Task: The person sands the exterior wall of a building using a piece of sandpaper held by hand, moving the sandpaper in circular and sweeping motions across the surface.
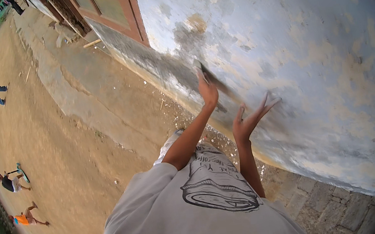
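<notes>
My left hand (208,93) is raised to a patchy wall (316,46) of worn pale-blue and whitish paint. Its fingers are closed round a thin, flat scraper-like tool (200,67), tipped against the wall below a brown window frame; the hand covers most of it, so its exact kind is unclear. To the right and lower down, my right hand (247,125) holds nothing. Its fingers are spread, with whitish dust on them, and the fingertips are at or very near the wall surface. Bare grey patches show around both hands.
White paint flakes (174,107) lie along the wall's base. The brown-framed window (107,8) is at the upper left. Beyond the dirt ground (64,158), several people are at the far left, one with a scooter (22,172). Paving blocks (333,202) lie at the lower right.
</notes>
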A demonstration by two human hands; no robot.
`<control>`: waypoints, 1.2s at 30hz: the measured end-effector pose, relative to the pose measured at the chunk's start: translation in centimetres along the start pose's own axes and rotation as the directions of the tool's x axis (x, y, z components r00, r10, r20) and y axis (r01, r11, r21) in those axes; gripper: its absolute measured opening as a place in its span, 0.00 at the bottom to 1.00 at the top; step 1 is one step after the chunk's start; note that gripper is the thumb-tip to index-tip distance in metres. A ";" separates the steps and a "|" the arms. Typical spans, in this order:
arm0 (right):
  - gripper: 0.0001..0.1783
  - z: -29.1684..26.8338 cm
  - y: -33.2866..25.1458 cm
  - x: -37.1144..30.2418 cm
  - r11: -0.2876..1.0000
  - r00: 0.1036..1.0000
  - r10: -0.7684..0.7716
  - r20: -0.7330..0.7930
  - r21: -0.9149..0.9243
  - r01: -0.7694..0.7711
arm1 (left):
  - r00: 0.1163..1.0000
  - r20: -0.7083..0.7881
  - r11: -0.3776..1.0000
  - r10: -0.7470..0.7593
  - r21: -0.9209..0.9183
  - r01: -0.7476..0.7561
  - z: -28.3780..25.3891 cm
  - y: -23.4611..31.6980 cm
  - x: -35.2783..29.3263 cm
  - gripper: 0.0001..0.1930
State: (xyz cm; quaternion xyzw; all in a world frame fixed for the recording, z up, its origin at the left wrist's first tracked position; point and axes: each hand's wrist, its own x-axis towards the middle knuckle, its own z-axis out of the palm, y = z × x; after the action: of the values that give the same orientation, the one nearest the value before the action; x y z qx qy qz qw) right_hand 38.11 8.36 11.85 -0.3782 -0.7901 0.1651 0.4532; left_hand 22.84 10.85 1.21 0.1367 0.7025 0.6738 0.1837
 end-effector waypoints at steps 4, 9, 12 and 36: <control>0.46 2.3 -0.4 -0.2 1.000 0.997 0.007 -0.074 -0.014 -0.008 | 0.935 -0.011 0.935 0.353 -0.020 -0.354 -1.8 5.6 3.0 0.34; 0.49 3.8 -1.9 -0.8 0.992 0.992 0.128 -0.013 0.014 -0.128 | 0.764 0.225 0.779 0.605 0.035 -0.626 -2.3 6.2 0.1 0.38; 0.49 4.5 -1.1 -1.4 0.969 0.969 0.247 0.000 -0.033 -0.246 | 0.827 0.276 0.807 0.491 0.214 -0.550 -3.1 1.3 0.6 0.35; 0.46 4.5 0.7 -2.4 0.945 0.946 0.325 0.015 -0.041 -0.324 | 0.771 0.325 0.801 0.548 0.062 -0.595 -1.9 3.5 -0.9 0.33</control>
State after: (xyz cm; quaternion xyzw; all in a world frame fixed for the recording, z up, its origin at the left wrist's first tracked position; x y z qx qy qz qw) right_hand 35.37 7.46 7.60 -0.5099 -0.7248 0.2264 0.4042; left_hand 22.60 8.92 4.86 0.4564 0.6444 0.6106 0.0593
